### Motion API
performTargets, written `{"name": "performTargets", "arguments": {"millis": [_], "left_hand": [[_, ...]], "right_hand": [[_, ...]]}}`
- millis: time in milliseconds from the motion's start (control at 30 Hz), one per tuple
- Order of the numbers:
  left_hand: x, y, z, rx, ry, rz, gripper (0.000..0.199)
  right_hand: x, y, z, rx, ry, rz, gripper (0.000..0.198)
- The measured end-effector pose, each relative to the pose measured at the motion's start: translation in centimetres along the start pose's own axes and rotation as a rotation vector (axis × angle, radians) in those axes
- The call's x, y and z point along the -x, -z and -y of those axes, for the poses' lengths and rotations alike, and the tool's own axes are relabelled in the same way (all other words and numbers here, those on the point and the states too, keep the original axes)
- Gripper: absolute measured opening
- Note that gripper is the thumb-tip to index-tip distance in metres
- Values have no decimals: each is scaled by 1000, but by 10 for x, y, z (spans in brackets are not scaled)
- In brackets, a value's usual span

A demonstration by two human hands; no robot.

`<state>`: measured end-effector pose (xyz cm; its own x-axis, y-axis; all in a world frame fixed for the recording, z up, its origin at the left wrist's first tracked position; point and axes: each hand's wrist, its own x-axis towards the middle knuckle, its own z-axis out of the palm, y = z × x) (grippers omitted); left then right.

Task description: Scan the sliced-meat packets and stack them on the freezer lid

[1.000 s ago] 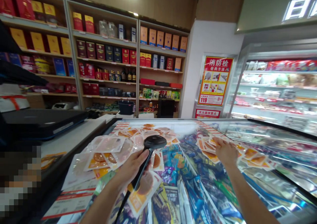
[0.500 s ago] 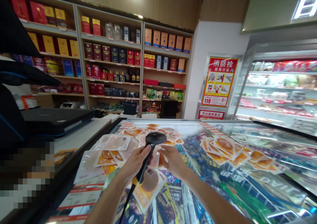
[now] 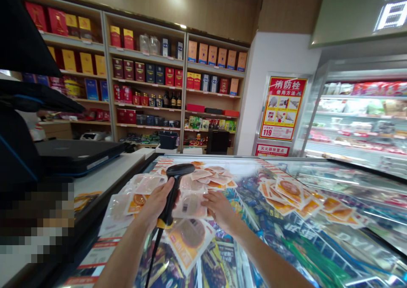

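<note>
Left hand (image 3: 158, 202) has its fingers wrapped around the handle of the scanner (image 3: 171, 201): matte black plastic, rounded head, long axis running up and slightly right. Clear-film packet (image 3: 190, 206) sits just right of that handle, below the head, barcode toward the camera. Right hand (image 3: 221, 211) nearer, fingers pinching its right edge. Orange-white packet (image 3: 188, 242), glossy, flat, roughly square, lies below on smooth glass (image 3: 248, 168).
</note>
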<state>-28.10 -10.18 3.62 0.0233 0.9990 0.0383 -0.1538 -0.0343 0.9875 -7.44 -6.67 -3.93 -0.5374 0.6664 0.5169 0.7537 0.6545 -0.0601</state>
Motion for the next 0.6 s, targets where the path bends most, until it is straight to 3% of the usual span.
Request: {"name": "performTargets", "arguments": {"millis": [167,300,367,467,533,600], "left_hand": [[2,-5,0,-14,30,52,44],[9,-16,-2,-47,56,122,44],[13,-23,-2,-69,67,180,44],[20,-32,-3,-96,87,296,45],[24,-36,-4,-97,85,364,44],[28,-39,-6,-88,76,404,43]], "right_hand": [[22,8,-28,-70,-106,-137,27],[39,19,-54,-241,-453,-317,17],[43,27,-64,-438,-633,-375,14],[44,41,-74,-921,-843,-440,14],[43,48,-77,-1224,-952,-452,16],[44,51,-78,-1337,-1001,-455,20]]}}
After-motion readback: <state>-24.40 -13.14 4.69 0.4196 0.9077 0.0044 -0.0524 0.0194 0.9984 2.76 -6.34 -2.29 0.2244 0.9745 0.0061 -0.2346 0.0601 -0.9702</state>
